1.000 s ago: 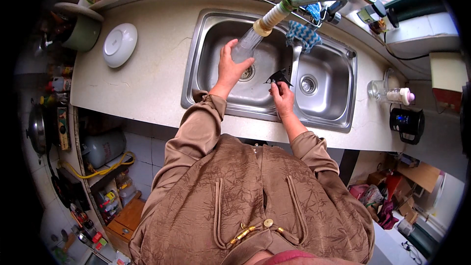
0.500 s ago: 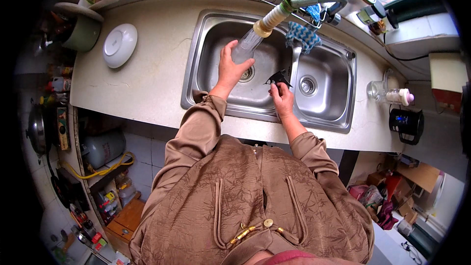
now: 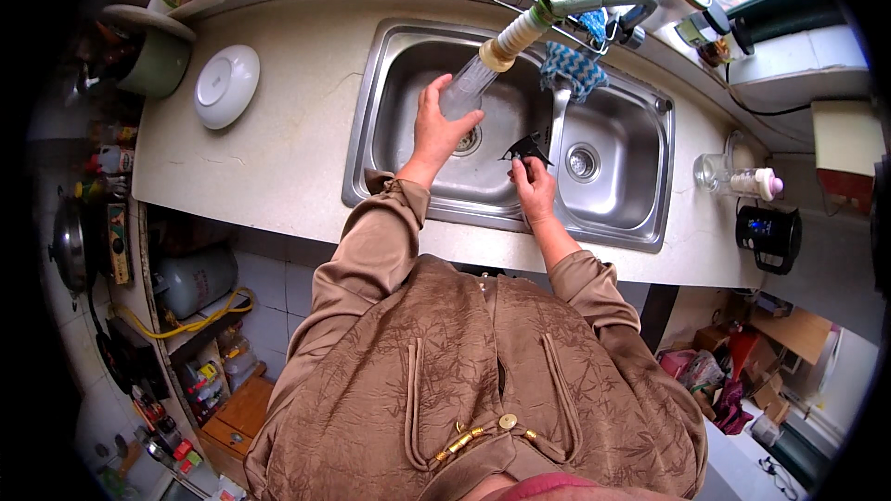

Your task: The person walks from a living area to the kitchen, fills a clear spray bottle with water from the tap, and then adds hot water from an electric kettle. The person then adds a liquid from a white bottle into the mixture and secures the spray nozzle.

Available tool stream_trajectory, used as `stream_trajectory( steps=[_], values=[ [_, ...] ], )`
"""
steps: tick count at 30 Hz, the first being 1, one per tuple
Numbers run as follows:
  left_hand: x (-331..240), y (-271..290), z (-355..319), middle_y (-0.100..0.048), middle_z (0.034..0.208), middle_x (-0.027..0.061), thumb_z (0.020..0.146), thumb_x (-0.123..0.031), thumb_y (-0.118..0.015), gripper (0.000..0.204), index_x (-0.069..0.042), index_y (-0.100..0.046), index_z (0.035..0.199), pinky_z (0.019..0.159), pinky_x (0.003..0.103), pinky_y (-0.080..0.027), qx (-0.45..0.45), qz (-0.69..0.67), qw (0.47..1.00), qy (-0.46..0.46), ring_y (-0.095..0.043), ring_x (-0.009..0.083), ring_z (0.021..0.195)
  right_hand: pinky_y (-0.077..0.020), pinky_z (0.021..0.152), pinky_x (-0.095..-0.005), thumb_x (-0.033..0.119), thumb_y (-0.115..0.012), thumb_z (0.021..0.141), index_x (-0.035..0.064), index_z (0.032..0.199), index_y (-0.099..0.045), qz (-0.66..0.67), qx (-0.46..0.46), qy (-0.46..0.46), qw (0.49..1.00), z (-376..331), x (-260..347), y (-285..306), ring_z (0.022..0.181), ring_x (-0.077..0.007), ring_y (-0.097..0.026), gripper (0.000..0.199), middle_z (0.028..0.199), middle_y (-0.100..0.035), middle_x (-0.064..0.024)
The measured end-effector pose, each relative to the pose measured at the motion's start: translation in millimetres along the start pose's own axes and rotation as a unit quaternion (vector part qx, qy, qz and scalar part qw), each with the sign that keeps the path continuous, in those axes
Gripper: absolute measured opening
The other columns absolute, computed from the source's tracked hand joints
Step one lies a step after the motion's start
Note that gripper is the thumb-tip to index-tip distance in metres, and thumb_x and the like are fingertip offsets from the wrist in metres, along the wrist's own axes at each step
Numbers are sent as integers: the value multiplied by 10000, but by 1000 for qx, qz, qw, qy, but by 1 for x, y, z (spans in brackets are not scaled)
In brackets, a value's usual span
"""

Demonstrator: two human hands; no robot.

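Note:
My left hand (image 3: pixel 433 134) is curled around a clear tumbler-like container (image 3: pixel 466 88), tilted under the tap's pale ribbed hose nozzle (image 3: pixel 506 44) over the large left basin. Whether water is running into it is hard to make out. Low in that basin, beside the divider, my right hand (image 3: pixel 534 184) pinches a small black piece with pointed ends (image 3: pixel 527 147); its exact kind does not show. Beneath both hands lies the steel double sink (image 3: pixel 367 144), with one drain partly behind my left hand and the other in the smaller right basin.
A blue-and-white zigzag cloth (image 3: pixel 574 70) hangs over the divider's back end. On the left counter are an upturned white plate (image 3: pixel 227 86) and a green pot (image 3: pixel 156 63). To the right stand a glass jar (image 3: pixel 713 173), a clear bottle (image 3: pixel 754 183) and a black kettle (image 3: pixel 768 237).

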State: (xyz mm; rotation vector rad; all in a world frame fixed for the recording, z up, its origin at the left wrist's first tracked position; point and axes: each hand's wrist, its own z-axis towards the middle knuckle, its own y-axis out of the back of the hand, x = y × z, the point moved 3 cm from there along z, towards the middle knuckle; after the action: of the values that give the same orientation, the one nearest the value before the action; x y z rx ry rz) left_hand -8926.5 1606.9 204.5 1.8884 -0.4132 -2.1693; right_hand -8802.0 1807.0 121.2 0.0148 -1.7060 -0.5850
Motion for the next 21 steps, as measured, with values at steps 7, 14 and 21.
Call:
stream_trajectory(
  steps=[7,14,21],
  values=[
    [0,0,-1,-489,1304,162,671,-251,-842,790,-57,-443,1325,1039,374,-384,-7,-9,1000,-3,-484,281,1225,-510,626,-265,283,-646,899,-2,948,-618,8,0,0,1000,0,0,-1,693,-162,-700,290,730,-699,-109],
    [-4,2,0,-498,1263,157,650,-211,-833,787,-77,-439,1318,1020,381,-398,-17,-16,1000,-15,-488,300,1202,-509,630,-263,280,-646,901,0,938,-612,2,2,1,1000,1,-3,-1,685,-152,-691,284,735,-699,-101],
    [-9,5,4,-508,1255,159,650,-207,-834,789,-72,-442,1321,1006,380,-412,-16,-14,999,-32,-505,300,1185,-529,678,-270,219,-610,940,-24,1000,-567,187,20,-14,982,10,6,-3,754,-142,-654,255,841,-677,-103]
  ],
)
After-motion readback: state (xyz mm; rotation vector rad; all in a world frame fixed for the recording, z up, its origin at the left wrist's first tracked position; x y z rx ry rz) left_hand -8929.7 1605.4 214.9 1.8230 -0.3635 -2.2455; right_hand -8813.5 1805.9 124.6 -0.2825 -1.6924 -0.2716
